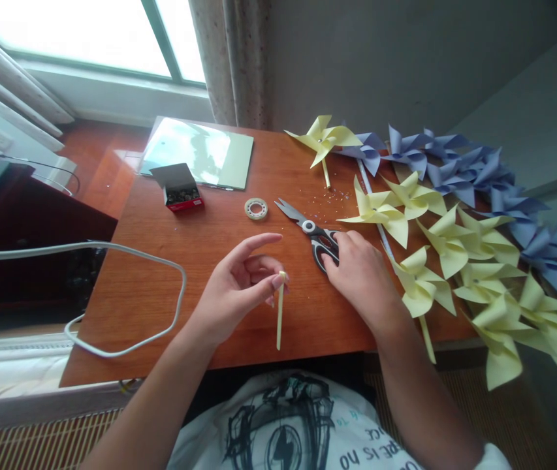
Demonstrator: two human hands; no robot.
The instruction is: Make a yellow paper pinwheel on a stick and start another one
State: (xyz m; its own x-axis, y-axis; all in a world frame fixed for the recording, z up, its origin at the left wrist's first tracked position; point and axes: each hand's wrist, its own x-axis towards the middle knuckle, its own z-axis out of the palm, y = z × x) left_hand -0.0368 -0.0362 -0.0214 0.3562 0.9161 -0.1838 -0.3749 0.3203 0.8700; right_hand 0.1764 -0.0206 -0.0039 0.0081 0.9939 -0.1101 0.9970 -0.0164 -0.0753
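Note:
My left hand (243, 284) pinches a thin yellow paper stick (279, 320) near its top, and the stick hangs down over the front of the table. On the right, my right hand (359, 271) grips the black handles of a pair of scissors (302, 220). The scissors lie on the table with their blades slightly apart, pointing up and left. Just left of the blade tips is a roll of clear tape (256, 209). A yellow paper pinwheel (324, 140) on a short stick lies beyond the scissors.
Many yellow pinwheels (415, 277) and blue pinwheels (469, 163) crowd the right side. An open red box (183, 203) of small dark pieces stands at the left, before a glossy pack of sheets (234, 156). A white cable (126, 352) loops over the left edge of the wooden table (160, 303).

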